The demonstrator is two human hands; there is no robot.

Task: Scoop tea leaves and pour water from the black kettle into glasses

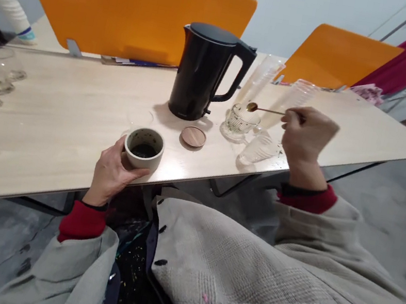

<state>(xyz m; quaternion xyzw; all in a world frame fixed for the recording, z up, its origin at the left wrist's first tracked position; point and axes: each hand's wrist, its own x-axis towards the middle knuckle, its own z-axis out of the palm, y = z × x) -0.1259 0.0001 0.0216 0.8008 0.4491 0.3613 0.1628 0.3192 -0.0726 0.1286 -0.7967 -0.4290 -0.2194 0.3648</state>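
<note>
Head view: we have the right hand [304, 141] pinching a slim gold-toned spoon [265, 110] between thumb and fingers, its bowl just over a ribbed glass mug [240, 121], while the left hand [111, 172] wraps a stoneware cup [144, 148] of dark contents near the front of the tabletop [55, 120]. A round wooden disc [193, 136] lies beside the black electric kettle [201, 70], whose lid is on. We cannot make out what the spoon carries, or whether the mug holds anything yet.
</note>
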